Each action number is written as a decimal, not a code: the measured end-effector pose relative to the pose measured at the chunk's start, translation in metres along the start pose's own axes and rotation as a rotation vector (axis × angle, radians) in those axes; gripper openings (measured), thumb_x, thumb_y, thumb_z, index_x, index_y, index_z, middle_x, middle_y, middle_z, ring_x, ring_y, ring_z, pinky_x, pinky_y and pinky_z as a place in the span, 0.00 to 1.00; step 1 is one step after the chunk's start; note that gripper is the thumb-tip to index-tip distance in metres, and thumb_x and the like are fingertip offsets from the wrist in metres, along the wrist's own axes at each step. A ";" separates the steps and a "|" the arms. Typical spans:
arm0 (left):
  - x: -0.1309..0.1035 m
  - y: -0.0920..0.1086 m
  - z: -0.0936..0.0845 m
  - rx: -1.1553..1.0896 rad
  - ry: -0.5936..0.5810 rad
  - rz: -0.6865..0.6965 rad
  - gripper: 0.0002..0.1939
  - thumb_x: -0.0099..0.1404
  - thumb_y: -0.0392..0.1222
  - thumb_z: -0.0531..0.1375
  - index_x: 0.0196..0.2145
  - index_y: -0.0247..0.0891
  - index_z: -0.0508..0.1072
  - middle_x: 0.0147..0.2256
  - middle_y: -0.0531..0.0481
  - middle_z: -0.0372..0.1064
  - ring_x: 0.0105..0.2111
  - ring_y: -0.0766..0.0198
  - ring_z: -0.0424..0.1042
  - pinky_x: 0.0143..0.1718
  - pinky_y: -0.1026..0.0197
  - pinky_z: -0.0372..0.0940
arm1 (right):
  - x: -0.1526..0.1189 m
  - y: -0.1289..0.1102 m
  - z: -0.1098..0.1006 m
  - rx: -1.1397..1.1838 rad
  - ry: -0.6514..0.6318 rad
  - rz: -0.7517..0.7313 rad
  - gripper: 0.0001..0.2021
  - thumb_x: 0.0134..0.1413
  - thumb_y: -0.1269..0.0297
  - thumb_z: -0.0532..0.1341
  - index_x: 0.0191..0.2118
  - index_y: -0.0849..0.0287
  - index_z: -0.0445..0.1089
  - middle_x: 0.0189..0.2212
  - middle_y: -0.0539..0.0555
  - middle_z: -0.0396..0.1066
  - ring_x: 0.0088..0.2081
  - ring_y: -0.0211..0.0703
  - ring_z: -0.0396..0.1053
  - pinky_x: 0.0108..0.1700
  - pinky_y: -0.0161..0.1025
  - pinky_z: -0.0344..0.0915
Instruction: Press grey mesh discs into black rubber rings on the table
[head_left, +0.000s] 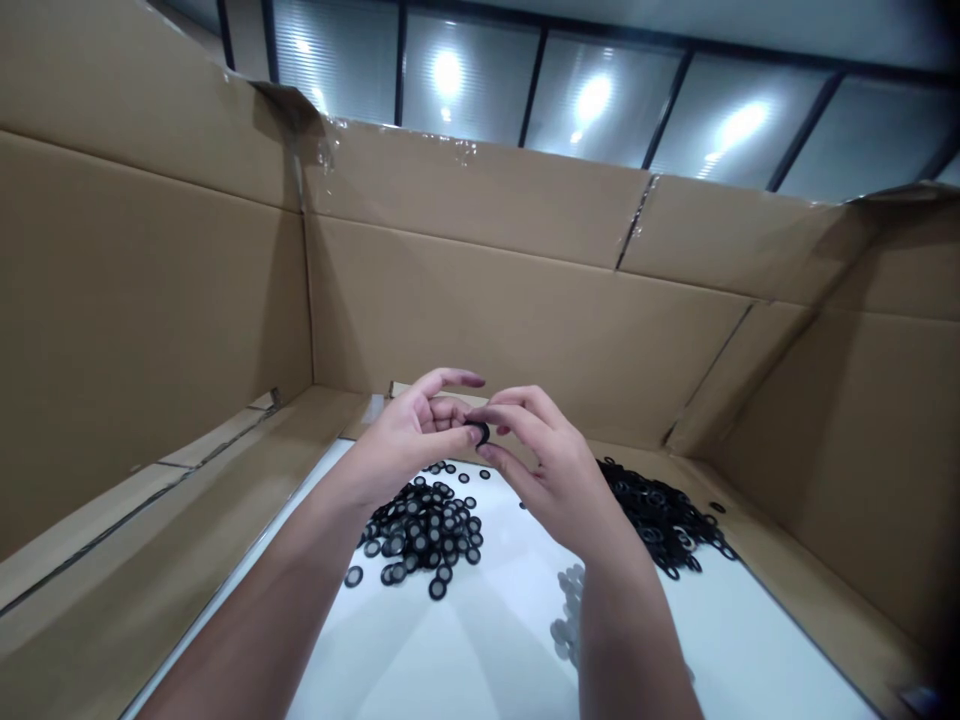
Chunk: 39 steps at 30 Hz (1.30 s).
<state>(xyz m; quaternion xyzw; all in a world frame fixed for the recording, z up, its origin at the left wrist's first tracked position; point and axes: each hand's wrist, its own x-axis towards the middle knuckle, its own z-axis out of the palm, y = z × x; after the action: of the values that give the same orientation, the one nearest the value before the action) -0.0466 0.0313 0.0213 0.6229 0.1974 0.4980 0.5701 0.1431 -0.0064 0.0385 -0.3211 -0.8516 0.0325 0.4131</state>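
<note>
Both hands meet above the far part of a white board (pixel 510 650). My left hand (pixel 420 425) pinches a small black rubber ring (pixel 482 433) with its thumb, its index finger stretched out above. On the ring's other side, my right hand (pixel 544 455) grips it between thumb and fingertips. Whether a disc sits inside this ring is hidden. Beneath my left hand lies a heap of black rings with grey centres (pixel 427 530). Past my right wrist is a pile of black rings (pixel 660 515) with open middles. Loose grey discs (pixel 568 610) lie partly behind my right forearm.
Tall cardboard walls (pixel 465 300) enclose the board at the back, left and right. A cardboard floor strip (pixel 225 540) borders its left side. One stray black ring (pixel 718 507) lies near the board's right edge. Glass panels (pixel 472 75) show beyond the back wall.
</note>
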 end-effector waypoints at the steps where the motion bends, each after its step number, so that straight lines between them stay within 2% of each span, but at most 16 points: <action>1: 0.000 0.000 0.000 0.008 0.002 -0.004 0.24 0.63 0.37 0.68 0.54 0.41 0.66 0.38 0.49 0.74 0.36 0.66 0.72 0.38 0.64 0.67 | 0.000 0.000 0.000 -0.005 0.004 0.007 0.11 0.65 0.72 0.59 0.50 0.53 0.68 0.48 0.53 0.65 0.47 0.42 0.68 0.47 0.40 0.69; 7: -0.001 0.001 0.000 0.039 -0.013 -0.019 0.24 0.62 0.37 0.68 0.54 0.41 0.68 0.36 0.50 0.73 0.36 0.65 0.72 0.37 0.63 0.67 | -0.001 0.000 -0.002 -0.035 0.003 0.058 0.10 0.63 0.70 0.61 0.48 0.53 0.68 0.47 0.54 0.65 0.45 0.43 0.68 0.41 0.39 0.69; 12: -0.001 0.001 0.003 0.035 -0.025 -0.024 0.22 0.62 0.37 0.68 0.53 0.41 0.69 0.37 0.49 0.73 0.37 0.63 0.73 0.38 0.62 0.67 | -0.002 0.001 -0.002 -0.045 0.038 0.044 0.08 0.61 0.70 0.64 0.45 0.54 0.68 0.46 0.54 0.65 0.43 0.44 0.69 0.40 0.39 0.69; 16: -0.002 0.004 0.003 0.046 -0.017 -0.017 0.23 0.62 0.39 0.68 0.53 0.41 0.69 0.36 0.50 0.73 0.35 0.66 0.72 0.37 0.64 0.67 | -0.001 -0.001 -0.004 -0.049 0.050 0.052 0.09 0.61 0.69 0.65 0.46 0.54 0.69 0.45 0.54 0.66 0.42 0.42 0.69 0.39 0.37 0.67; 20: -0.008 0.015 0.002 0.111 -0.018 -0.005 0.24 0.62 0.39 0.68 0.55 0.42 0.67 0.33 0.53 0.73 0.34 0.66 0.73 0.36 0.65 0.67 | -0.001 0.001 -0.006 -0.015 0.009 0.097 0.09 0.61 0.65 0.65 0.46 0.55 0.68 0.39 0.52 0.69 0.40 0.42 0.68 0.39 0.37 0.65; 24: -0.017 0.027 -0.001 0.228 -0.039 -0.044 0.25 0.63 0.39 0.67 0.56 0.43 0.67 0.32 0.53 0.73 0.34 0.66 0.73 0.37 0.65 0.67 | -0.001 0.003 -0.005 0.090 -0.109 0.128 0.06 0.64 0.60 0.62 0.40 0.56 0.70 0.30 0.48 0.69 0.32 0.38 0.65 0.33 0.35 0.60; 28: -0.019 0.031 -0.006 0.295 -0.100 -0.089 0.19 0.65 0.42 0.66 0.53 0.42 0.71 0.31 0.52 0.73 0.31 0.66 0.72 0.35 0.65 0.68 | -0.003 0.003 -0.003 0.236 -0.165 0.177 0.14 0.67 0.58 0.57 0.31 0.57 0.66 0.24 0.46 0.64 0.26 0.35 0.59 0.27 0.35 0.54; 33: -0.015 0.026 -0.010 0.218 -0.193 -0.060 0.14 0.69 0.45 0.61 0.49 0.36 0.76 0.37 0.45 0.76 0.34 0.64 0.74 0.38 0.61 0.70 | -0.005 0.004 0.000 0.446 -0.116 0.305 0.17 0.69 0.55 0.55 0.28 0.57 0.62 0.21 0.46 0.65 0.24 0.35 0.59 0.27 0.36 0.55; 39: -0.010 0.018 -0.009 0.115 -0.158 -0.028 0.12 0.68 0.43 0.64 0.47 0.36 0.75 0.35 0.46 0.76 0.32 0.65 0.75 0.37 0.63 0.71 | -0.002 0.006 0.005 0.558 -0.063 0.364 0.17 0.68 0.53 0.56 0.29 0.58 0.64 0.20 0.46 0.66 0.22 0.33 0.61 0.25 0.33 0.58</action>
<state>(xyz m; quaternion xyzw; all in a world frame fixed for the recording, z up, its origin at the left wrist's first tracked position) -0.0644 0.0233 0.0323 0.6891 0.1887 0.4270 0.5543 0.1436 -0.0019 0.0322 -0.3413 -0.7509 0.3477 0.4458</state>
